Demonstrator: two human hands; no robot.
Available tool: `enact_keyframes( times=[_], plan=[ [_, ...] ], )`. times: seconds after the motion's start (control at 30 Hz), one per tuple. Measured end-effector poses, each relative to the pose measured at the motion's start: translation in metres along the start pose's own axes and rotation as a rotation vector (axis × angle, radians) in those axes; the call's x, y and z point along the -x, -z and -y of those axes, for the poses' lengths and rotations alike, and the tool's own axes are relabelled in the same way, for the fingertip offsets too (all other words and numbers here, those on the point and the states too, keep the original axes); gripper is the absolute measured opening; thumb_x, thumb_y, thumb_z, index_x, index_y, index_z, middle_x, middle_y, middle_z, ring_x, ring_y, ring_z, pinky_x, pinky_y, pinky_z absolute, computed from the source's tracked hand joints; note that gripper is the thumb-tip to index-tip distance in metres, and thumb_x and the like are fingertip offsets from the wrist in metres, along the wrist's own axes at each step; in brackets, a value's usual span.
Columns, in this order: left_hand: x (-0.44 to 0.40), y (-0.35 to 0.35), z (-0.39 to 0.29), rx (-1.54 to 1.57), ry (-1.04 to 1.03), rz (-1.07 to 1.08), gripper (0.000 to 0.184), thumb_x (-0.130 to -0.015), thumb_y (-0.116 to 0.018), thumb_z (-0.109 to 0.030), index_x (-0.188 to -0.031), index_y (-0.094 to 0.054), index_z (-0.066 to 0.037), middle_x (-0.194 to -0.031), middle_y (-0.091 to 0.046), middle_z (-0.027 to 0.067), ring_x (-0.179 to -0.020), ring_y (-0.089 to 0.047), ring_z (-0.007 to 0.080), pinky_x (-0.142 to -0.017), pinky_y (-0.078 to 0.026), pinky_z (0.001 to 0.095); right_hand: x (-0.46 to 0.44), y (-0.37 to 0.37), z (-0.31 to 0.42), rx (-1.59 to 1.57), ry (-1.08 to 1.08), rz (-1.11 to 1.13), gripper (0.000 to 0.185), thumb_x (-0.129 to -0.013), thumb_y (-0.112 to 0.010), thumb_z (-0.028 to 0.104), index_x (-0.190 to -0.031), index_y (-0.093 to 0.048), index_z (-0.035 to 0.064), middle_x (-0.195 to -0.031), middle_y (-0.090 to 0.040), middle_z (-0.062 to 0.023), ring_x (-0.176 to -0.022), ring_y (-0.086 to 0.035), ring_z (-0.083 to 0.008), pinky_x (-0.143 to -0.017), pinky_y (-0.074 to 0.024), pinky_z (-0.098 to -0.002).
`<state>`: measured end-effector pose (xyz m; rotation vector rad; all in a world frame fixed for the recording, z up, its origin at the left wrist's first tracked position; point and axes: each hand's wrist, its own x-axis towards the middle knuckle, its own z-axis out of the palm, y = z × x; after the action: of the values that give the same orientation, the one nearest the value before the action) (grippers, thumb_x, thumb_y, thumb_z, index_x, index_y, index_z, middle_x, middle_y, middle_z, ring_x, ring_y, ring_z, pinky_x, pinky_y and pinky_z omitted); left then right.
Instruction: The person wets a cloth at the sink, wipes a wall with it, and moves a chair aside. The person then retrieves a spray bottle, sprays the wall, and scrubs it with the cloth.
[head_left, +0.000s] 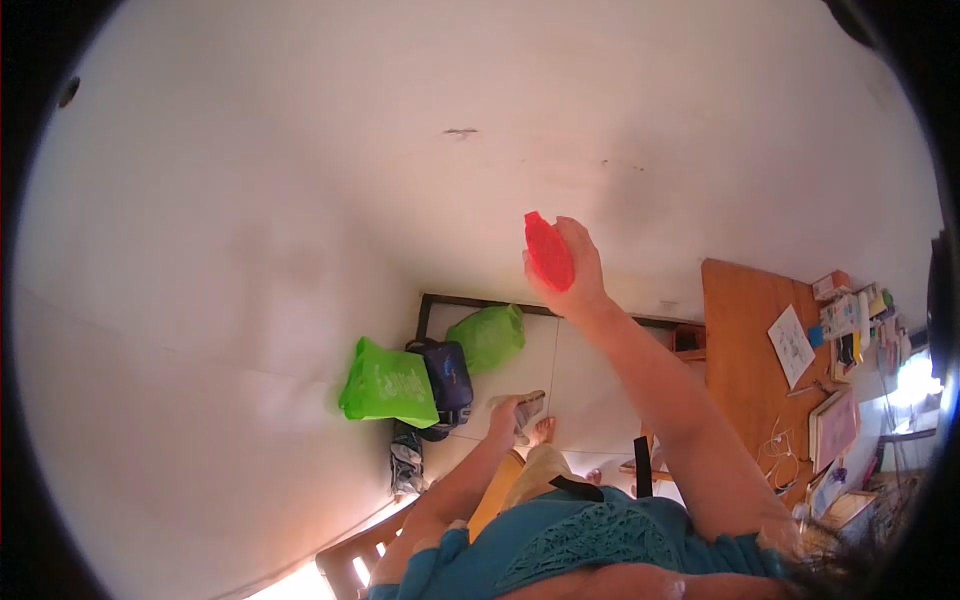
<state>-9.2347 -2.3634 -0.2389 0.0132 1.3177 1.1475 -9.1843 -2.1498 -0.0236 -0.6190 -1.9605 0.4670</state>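
Observation:
My right hand point(578, 270) is raised at the end of my outstretched arm, in front of the white wall. Its fingers are wrapped round a bright red oval scrubbing brush point(548, 254), whose narrow end points up. Bristles are not visible, and I cannot tell whether the brush touches the wall. Lower down, my left hand point(506, 410) hangs above the floor, closed on a small greyish-brown cloth point(530, 408). The cloth looks bunched or folded, and the fingers partly hide it.
Green bags point(388, 388) and a dark blue backpack point(440, 382) stand in the corner to the left. On the right, a wooden desk point(738, 340) carries papers, books and cables. A wooden chair point(345, 550) is behind me at lower left. Pale floor tiles point(575, 365) lie below.

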Motion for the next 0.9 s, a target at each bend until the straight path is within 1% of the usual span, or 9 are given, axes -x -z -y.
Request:
enact_keyframes(
  times=[0.17,0.27,0.37,0.47,0.57,0.63,0.77,0.83,0.9],
  plan=[
    [-0.057,0.055,0.053,0.248,-0.044,0.180,0.033,-0.083,-0.045,-0.020,-0.105,-0.056,0.001,-0.102,-0.059,0.0143,-0.092,-0.058,0.0244,-0.080,-0.047,0.0333,-0.012,-0.035,-0.010,-0.011,0.041,0.036,0.027,-0.067,-0.068,0.010,-0.088,-0.053,0.0029,-0.084,-0.054,-0.0117,-0.081,-0.050,-0.0316,-0.072,-0.0420,-0.0393],
    [-0.060,0.064,0.055,0.228,-0.270,0.286,0.028,-0.086,-0.044,-0.015,-0.106,-0.052,0.002,-0.118,-0.051,0.0208,-0.112,-0.049,0.0290,-0.080,-0.047,0.0335,-0.020,-0.046,-0.007,-0.016,0.101,0.042,0.028,-0.066,-0.068,0.010,-0.088,-0.053,0.0032,-0.084,-0.054,-0.0113,-0.082,-0.050,-0.0321,-0.073,-0.0414,-0.0395],
    [-0.034,0.054,0.034,0.288,-0.188,0.148,0.039,-0.084,-0.040,-0.022,-0.108,-0.055,0.003,-0.106,-0.058,0.0122,-0.099,-0.055,0.0239,-0.083,-0.044,0.0294,-0.015,-0.064,-0.018,0.072,0.056,0.081,0.031,-0.062,-0.068,0.009,-0.088,-0.053,0.0037,-0.084,-0.054,-0.0116,-0.085,-0.049,-0.0331,-0.075,-0.0405,-0.0398],
    [0.014,0.037,-0.007,0.208,-0.115,0.026,0.041,-0.085,-0.038,-0.024,-0.109,-0.054,0.005,-0.112,-0.057,0.0137,-0.103,-0.054,0.0238,-0.084,-0.044,0.0297,-0.016,-0.074,-0.025,0.044,0.081,0.049,0.031,-0.061,-0.068,0.009,-0.088,-0.053,0.0046,-0.083,-0.054,-0.0114,-0.084,-0.049,-0.0323,-0.076,-0.0393,-0.0406],
    [0.005,0.049,0.005,0.244,-0.212,0.081,0.041,-0.086,-0.038,-0.025,-0.109,-0.054,0.006,-0.117,-0.055,0.0150,-0.106,-0.053,0.0233,-0.080,-0.046,0.0286,-0.023,-0.080,-0.020,-0.041,0.135,0.044,0.028,-0.062,-0.068,0.007,-0.086,-0.052,0.0051,-0.082,-0.053,-0.0105,-0.081,-0.049,-0.0314,-0.074,-0.0391,-0.0411],
    [0.004,0.047,0.005,0.236,-0.205,-0.025,0.039,-0.086,-0.039,-0.024,-0.107,-0.056,0.004,-0.113,-0.057,0.0138,-0.100,-0.056,0.0217,-0.073,-0.047,0.0266,-0.027,-0.084,-0.021,-0.046,0.196,0.114,0.025,-0.064,-0.068,0.006,-0.084,-0.052,0.0049,-0.083,-0.054,-0.0095,-0.080,-0.049,-0.0310,-0.072,-0.0400,-0.0401],
    [-0.036,0.075,0.046,0.081,-0.187,-0.195,0.036,-0.084,-0.042,-0.026,-0.102,-0.059,0.000,-0.101,-0.061,0.0107,-0.087,-0.059,0.0182,-0.059,-0.049,0.0269,-0.015,-0.097,-0.039,0.095,0.037,0.152,0.025,-0.064,-0.068,0.006,-0.083,-0.052,0.0051,-0.082,-0.054,-0.0090,-0.081,-0.050,-0.0299,-0.073,-0.0386,-0.0399],
    [-0.026,0.064,0.031,0.171,-0.089,-0.188,0.035,-0.083,-0.045,-0.029,-0.099,-0.061,-0.002,-0.096,-0.061,0.0094,-0.076,-0.059,0.0172,-0.052,-0.047,0.0289,-0.011,-0.099,-0.050,0.115,0.036,0.140,0.025,-0.064,-0.068,0.007,-0.083,-0.052,0.0054,-0.081,-0.053,-0.0089,-0.081,-0.050,-0.0294,-0.074,-0.0378,-0.0391],
    [-0.029,0.060,0.030,0.194,-0.006,-0.198,0.034,-0.082,-0.048,-0.030,-0.099,-0.061,-0.004,-0.094,-0.061,0.0090,-0.068,-0.058,0.0172,-0.046,-0.045,0.0307,-0.014,-0.098,-0.054,-0.005,0.067,0.149,0.025,-0.063,-0.068,0.008,-0.081,-0.051,0.0060,-0.077,-0.052,-0.0088,-0.077,-0.050,-0.0290,-0.074,-0.0369,-0.0390]
  ],
)
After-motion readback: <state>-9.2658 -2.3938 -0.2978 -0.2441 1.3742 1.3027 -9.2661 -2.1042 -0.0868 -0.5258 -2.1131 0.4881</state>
